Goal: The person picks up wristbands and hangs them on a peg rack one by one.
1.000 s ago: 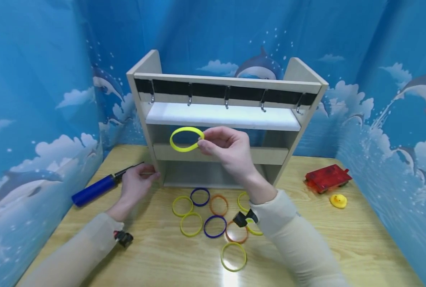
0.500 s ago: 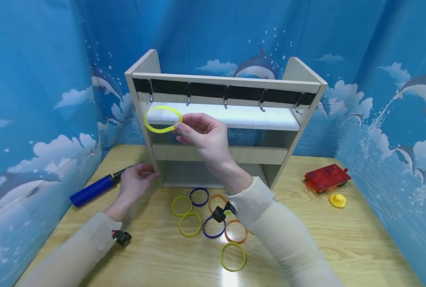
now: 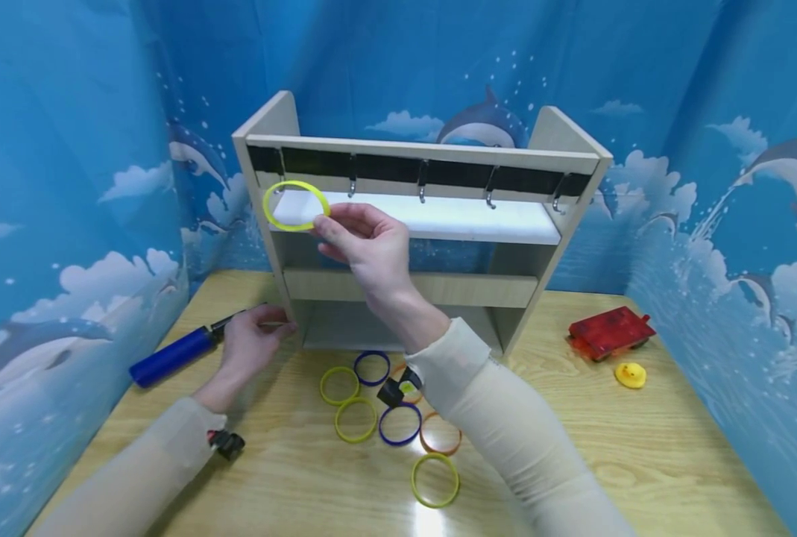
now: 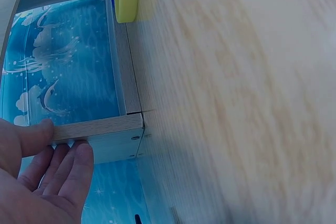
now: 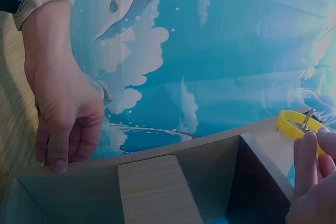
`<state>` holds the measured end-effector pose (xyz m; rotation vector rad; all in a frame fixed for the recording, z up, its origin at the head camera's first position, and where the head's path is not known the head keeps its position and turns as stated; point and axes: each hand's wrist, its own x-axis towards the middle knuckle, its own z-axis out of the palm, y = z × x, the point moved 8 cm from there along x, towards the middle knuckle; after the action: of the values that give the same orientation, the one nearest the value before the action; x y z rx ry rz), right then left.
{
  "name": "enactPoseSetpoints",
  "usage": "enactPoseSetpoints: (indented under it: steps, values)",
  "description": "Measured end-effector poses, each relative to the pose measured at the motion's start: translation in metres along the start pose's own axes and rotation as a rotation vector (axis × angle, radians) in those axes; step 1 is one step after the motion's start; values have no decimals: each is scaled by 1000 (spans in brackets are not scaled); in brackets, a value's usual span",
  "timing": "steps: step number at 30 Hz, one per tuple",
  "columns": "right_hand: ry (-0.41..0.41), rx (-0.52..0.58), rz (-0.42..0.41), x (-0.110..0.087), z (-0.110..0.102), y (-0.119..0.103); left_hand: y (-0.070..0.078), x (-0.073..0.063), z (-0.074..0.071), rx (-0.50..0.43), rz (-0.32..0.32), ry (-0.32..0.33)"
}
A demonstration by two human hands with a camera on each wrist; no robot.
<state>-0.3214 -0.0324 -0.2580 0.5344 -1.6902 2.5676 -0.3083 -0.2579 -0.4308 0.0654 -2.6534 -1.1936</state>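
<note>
My right hand (image 3: 374,250) pinches a yellow wristband (image 3: 297,183) between thumb and fingertips, at the shelf's upper left. In the head view the wristband overlaps the lower end of the leftmost hook (image 3: 280,160). From the right wrist, the metal hook (image 5: 308,119) shows against the wristband's opening (image 5: 287,125); I cannot tell whether it passes through. My left hand (image 3: 253,343) holds the left side panel of the wooden shelf (image 3: 479,289) low down. In the left wrist view, the thumb and fingers of that hand (image 4: 63,177) lie on opposite faces of the panel (image 4: 105,127).
Several wristbands lie on the table before the shelf, among them a blue one (image 3: 398,445), an orange one (image 3: 442,453) and a yellow one (image 3: 436,507). A blue cylinder (image 3: 173,358) lies left. A red cart (image 3: 610,332) and a yellow duck (image 3: 631,375) stand right.
My right hand has carried the yellow wristband left and up, from mid-shelf to the leftmost hook, slowing lately. The left hand keeps its place on the panel.
</note>
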Motion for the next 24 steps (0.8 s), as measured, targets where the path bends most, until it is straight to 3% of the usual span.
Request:
enactPoseSetpoints:
  steps: [13,24]
  values:
    - [0,-117,-20,-5,1,6,0,1,-1,-8,-12,-11]
    - [4,-119,-2,-4,4,11,-1,1,-1,-19,1,-2]
